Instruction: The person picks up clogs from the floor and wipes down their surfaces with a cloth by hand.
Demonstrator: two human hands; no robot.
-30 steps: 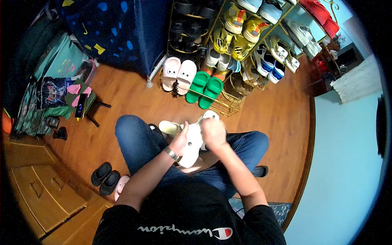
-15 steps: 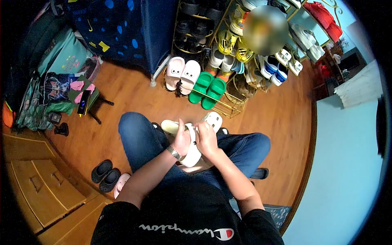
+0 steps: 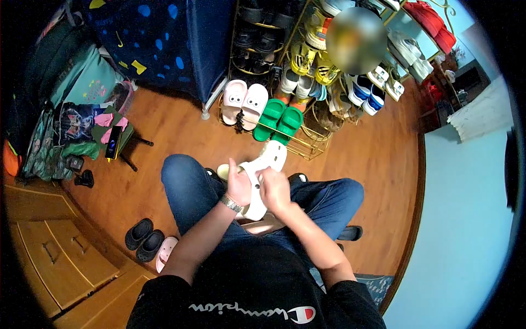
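Note:
A white clog point(image 3: 254, 205) with holes in its toe is held over my lap, its toe pointing away from me. My left hand point(image 3: 239, 186), with a metal watch at the wrist, grips the clog's left side, thumb pointing up. My right hand point(image 3: 274, 189) is closed at the clog's right side, near the strap and its dark rivet; whether the fingertips pinch something small is hidden. Behind my left hand, a second pale clog point(image 3: 223, 171) shows in part on the floor between my knees.
Ahead stands a gold wire shoe rack point(image 3: 307, 149) with green slides point(image 3: 287, 123) and pink slides point(image 3: 254, 105). Dark clogs point(image 3: 149, 245) and a pink clog point(image 3: 166, 253) lie at the left. A small stool point(image 3: 127, 131) holds clothes and a phone. Wooden drawers point(image 3: 66, 257) stand lower left.
The white clog has shifted and turned slightly in my hands. My right hand moved from the clog's toe area back toward its strap. My left hand keeps its hold.

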